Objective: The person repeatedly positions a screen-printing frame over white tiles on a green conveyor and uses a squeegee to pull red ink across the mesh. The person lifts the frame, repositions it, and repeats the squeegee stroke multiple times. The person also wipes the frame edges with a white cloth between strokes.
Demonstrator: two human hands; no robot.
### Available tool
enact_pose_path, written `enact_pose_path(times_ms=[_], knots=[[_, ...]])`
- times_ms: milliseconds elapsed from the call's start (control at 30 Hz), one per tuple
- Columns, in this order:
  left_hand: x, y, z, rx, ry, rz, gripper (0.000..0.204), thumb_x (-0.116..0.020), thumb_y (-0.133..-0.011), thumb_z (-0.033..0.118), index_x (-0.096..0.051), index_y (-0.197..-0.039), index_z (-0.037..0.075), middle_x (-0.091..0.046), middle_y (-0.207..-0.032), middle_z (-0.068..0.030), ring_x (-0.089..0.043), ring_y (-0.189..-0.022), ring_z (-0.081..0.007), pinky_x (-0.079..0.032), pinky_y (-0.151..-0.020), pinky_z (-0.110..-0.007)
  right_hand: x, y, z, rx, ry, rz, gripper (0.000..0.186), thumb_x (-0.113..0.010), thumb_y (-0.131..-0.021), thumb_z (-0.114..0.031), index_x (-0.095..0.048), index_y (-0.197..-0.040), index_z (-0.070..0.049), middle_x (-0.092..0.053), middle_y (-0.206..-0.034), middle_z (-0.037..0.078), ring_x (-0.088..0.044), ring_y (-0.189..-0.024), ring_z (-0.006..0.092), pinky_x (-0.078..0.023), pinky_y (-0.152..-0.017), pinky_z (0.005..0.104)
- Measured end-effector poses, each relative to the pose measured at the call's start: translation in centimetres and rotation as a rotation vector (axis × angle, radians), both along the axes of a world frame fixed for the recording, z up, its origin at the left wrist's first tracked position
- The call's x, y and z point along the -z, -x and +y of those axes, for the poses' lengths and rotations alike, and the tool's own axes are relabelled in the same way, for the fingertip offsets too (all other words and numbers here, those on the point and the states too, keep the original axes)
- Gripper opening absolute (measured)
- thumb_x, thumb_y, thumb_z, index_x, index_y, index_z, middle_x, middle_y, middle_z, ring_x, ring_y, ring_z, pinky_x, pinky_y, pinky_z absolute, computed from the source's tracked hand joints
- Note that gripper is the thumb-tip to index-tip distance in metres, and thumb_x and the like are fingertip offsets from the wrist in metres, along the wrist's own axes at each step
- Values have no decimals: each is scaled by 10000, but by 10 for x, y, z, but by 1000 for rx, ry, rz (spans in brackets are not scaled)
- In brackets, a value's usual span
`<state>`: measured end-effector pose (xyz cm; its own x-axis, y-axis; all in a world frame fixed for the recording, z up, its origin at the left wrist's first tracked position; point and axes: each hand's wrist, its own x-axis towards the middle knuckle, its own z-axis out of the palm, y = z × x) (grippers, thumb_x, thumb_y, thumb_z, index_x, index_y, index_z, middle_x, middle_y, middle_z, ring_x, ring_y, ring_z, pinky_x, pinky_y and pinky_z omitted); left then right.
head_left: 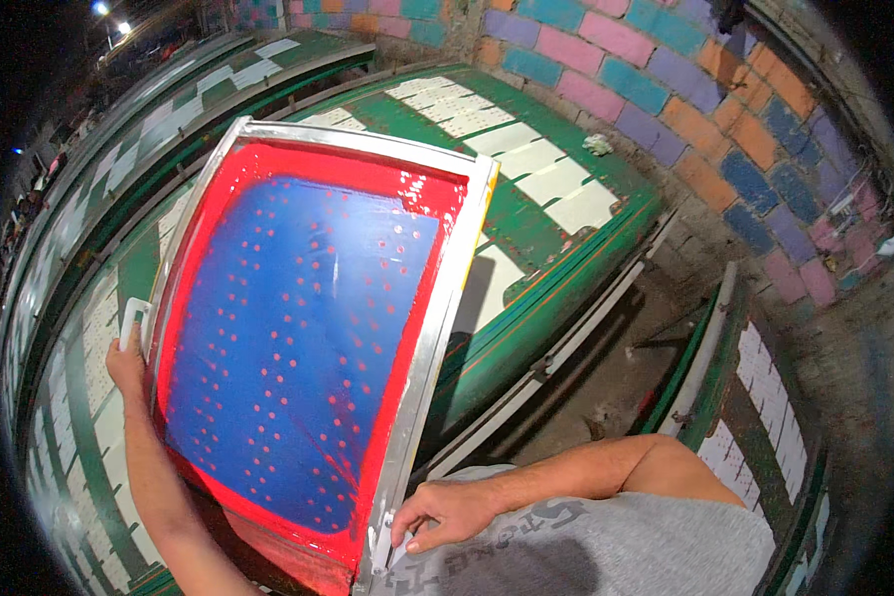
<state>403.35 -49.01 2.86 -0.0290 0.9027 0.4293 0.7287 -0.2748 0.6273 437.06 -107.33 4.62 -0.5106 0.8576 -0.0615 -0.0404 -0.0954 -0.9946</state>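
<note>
At centre of picture, blue screen (pixel 293 348) edged with red ink (pixel 338 162), over green desk (pixel 634 184); contact unclear. Left hand (pixel 126 366) grips left handle (pixel 135 316), centre left; right hand (pixel 442 515) grips right handle (pixel 382 544), lower centre. Seemingly positioning screen; next move calls for steady two-sided hold.

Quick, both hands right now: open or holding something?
Left hand: closed, holding the left handle of the frame.
Right hand: closed, holding the right handle.

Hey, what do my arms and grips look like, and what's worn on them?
The left arm and right arm are bare where they show, with no watch or band visible. The left grip and right grip are plain, ungloved hands. You wear a grey shirt with darker lettering.
</note>
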Motion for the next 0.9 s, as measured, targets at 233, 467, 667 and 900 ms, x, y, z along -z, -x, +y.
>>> enact_pose_path(times_ms=[233, 467, 667, 900], knots=[[14, -85, -31, -81, -13, 82, 610, -800, -903, 584, -778, -992, -19, -768, -914, -230, -728, -832, -351, -545, -792, -489, -4, -45, -15, -57, -16, -17, 359, -655, -1065, -322, -738, -1179, 8, -786, -1048, 106, -713, -971, 166, -559, -865, 357], [18, -162, -51, -128, -104, 142, 651, -796, -897, 619, -772, -970, -28, -771, -924, -230, -731, -832, -347, -551, -799, -492, -6, -150, -25, -268, -51, 34, 432, -618, -1090, -288, -649, -1349, 56, -733, -1259, 204, -691, -1167, 265, -531, -1016, 403], [20, -210, -85, -223, -21, 114, 704, -785, -893, 658, -751, -926, -44, -757, -904, -224, -707, -818, -352, -544, -792, -486, -8, -249, -39, -323, -158, 54, 426, -658, -1054, -302, -685, -1309, 38, -749, -1234, 203, -706, -1164, 310, -540, -1015, 421], [19, -213, -114, -263, -74, 172, 797, -739, -895, 713, -747, -981, -79, -744, -917, -270, -689, -835, -401, -539, -814, -513, -5, -357, -57, -207, -254, 34, 389, -679, -1038, -262, -705, -1305, 19, -759, -1253, 174, -726, -1132, 300, -553, -1019, 414]])
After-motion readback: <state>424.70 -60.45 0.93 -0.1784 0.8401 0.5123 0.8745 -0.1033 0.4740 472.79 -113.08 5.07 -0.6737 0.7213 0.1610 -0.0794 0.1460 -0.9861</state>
